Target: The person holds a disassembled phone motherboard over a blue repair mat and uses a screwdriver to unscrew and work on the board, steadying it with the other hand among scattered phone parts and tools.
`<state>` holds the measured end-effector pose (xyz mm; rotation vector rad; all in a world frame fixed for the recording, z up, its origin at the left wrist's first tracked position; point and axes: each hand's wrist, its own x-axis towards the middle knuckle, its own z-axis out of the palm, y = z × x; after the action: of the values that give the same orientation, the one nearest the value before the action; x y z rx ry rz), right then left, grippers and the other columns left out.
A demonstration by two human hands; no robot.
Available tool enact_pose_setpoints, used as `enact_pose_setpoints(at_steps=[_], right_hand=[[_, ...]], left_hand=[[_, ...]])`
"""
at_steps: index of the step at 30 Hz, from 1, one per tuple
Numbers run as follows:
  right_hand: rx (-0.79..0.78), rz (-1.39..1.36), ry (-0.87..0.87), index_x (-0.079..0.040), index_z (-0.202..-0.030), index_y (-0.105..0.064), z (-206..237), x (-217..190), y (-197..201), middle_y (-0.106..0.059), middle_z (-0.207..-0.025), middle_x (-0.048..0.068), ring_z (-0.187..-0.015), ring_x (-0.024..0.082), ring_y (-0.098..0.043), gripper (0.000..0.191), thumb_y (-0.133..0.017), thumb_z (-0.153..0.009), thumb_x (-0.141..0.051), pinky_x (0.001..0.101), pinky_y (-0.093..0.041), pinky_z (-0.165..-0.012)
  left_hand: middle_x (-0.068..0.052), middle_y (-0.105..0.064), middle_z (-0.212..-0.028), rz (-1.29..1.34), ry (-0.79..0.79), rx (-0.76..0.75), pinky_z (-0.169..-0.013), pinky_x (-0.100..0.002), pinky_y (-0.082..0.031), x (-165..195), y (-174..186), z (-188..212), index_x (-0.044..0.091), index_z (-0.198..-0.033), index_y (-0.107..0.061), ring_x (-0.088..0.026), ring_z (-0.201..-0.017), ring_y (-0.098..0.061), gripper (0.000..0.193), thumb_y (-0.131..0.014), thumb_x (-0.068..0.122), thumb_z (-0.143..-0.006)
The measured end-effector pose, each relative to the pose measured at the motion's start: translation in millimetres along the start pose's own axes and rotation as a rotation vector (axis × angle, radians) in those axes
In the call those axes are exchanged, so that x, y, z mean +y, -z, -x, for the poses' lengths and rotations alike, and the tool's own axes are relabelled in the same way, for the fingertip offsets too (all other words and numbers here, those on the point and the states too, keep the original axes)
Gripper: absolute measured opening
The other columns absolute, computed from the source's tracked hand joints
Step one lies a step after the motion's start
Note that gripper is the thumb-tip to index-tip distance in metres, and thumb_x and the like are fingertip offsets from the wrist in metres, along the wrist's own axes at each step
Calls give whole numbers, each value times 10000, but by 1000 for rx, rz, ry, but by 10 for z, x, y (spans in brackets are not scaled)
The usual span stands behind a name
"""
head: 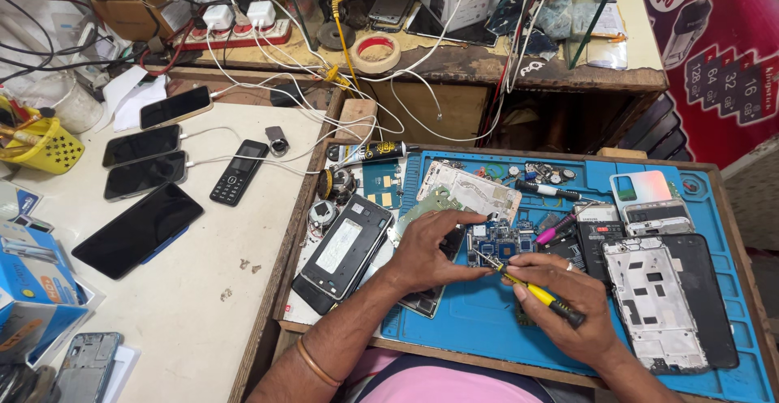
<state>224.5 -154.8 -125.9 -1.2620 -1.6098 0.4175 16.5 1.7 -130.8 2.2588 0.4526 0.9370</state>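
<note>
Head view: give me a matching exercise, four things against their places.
Things:
1 screwdriver
2 circuit board
3 keypad phone
4 tape roll

Places:
A on the upper shelf
B in the right hand
C on the white table, cable plugged in
D on the blue mat, under the left hand's fingertips

Pairs: 1-B, 2-D, 3-C, 4-A

**Bare arms, one bangle, one ring**

Both forearms are bare, with no sleeves in view. The left wrist wears a thin copper-coloured bangle (315, 364). A silver ring (570, 267) sits on a right-hand finger. A pink garment (442, 382) covers the lap nearest the camera.
</note>
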Motion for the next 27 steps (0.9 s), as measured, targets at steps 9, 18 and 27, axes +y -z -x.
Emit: enact_pose_setpoints(at_steps=[9, 18, 27], right_hand=[[-19, -58, -37, -32, -1079, -782, -5, 13, 7, -815, -1032, 110, -1085, 229, -759, 253, -727, -835, -72, 367, -572, -949], [84, -71, -10, -24, -1138, -745, 58, 18, -3, -781, -1098, 145, -1084, 229, -751, 280, -699, -862, -34, 344, -582, -953], [239, -178, -41, 7, -1211, -695, 129, 84, 18, -720, -1211, 191, -1066, 254, -755, 262, -636, -957, -21, 338, -593, -942]], left_hand=[[-109, -728, -1239, -32, -20, 20, -979, -378, -581, 20, 5, -13, 136, -1304, -660, -263, -1129, -729, 754, -959, 380, -658], [-89, -747, -1201, -19, -37, 63, -929, -358, -586, 61, 39, -26, 125, -1291, -653, -236, -1080, -739, 740, -961, 390, -673], [-77, -747, -1139, 13, 13, 70, -887, -327, -618, 97, 51, -53, 112, -1270, -650, -194, -998, -759, 718, -948, 426, -699]])
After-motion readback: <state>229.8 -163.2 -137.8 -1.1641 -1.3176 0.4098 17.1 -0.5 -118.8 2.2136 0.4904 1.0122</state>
